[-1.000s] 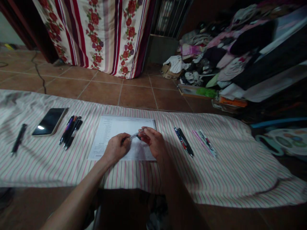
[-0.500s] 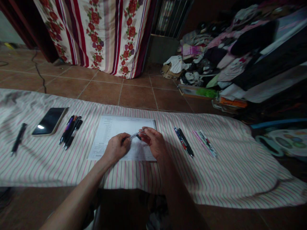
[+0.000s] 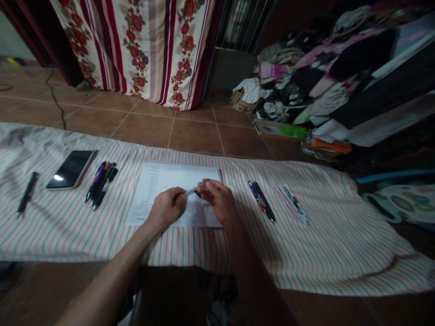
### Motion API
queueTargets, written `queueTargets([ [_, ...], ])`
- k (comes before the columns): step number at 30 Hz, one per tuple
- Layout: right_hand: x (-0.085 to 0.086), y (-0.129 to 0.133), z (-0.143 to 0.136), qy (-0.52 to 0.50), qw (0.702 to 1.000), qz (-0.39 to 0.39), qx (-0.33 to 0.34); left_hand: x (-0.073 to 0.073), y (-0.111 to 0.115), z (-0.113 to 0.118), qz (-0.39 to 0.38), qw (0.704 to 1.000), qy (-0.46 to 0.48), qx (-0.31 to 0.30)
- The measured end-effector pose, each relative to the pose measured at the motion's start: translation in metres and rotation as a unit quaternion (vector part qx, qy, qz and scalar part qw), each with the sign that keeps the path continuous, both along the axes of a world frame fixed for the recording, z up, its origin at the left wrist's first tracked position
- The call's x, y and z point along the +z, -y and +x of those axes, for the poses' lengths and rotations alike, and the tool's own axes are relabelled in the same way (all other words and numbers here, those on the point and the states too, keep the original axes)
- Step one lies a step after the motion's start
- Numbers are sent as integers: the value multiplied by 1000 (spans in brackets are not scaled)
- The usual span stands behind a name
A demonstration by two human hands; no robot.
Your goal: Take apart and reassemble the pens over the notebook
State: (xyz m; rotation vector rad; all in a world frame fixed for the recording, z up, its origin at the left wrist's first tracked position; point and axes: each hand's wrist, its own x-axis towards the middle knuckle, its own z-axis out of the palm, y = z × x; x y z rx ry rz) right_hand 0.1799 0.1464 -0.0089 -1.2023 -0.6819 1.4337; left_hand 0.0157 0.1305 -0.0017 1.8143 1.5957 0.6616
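Above a spiral notebook (image 3: 180, 172) with printed paper, my left hand (image 3: 168, 207) is closed on the dark end of a slim pen (image 3: 190, 191). My right hand (image 3: 219, 199) pinches the pen's thin metallic end, and a small dark piece shows beneath those fingers; whether it is a separate part I cannot tell. Left of the notebook lie several pens (image 3: 102, 183), a phone (image 3: 72, 170) and a single black pen (image 3: 27, 194). To its right rest a few dark pens (image 3: 261, 201) and some pink and light pens (image 3: 291, 203).
A striped cloth (image 3: 333, 235) covers the table. Beyond it are the tiled floor (image 3: 193, 131), a floral curtain (image 3: 156, 54) and a cable (image 3: 56, 99). Piled clothes (image 3: 306, 77) and a cardboard box (image 3: 241, 102) stand at the back right.
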Motion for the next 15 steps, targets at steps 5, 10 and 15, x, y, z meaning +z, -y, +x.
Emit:
queueTargets([
  [5,0,0,0,0,1000,-4,-2,0,0,0,-1,1000,4,3],
  [10,0,0,0,-1,1000,-6,-2,2,0,1,-2,1000,-5,3],
  [15,0,-1,1,-13,1000,-17,-2,2,1,1,1,1000,-8,3],
])
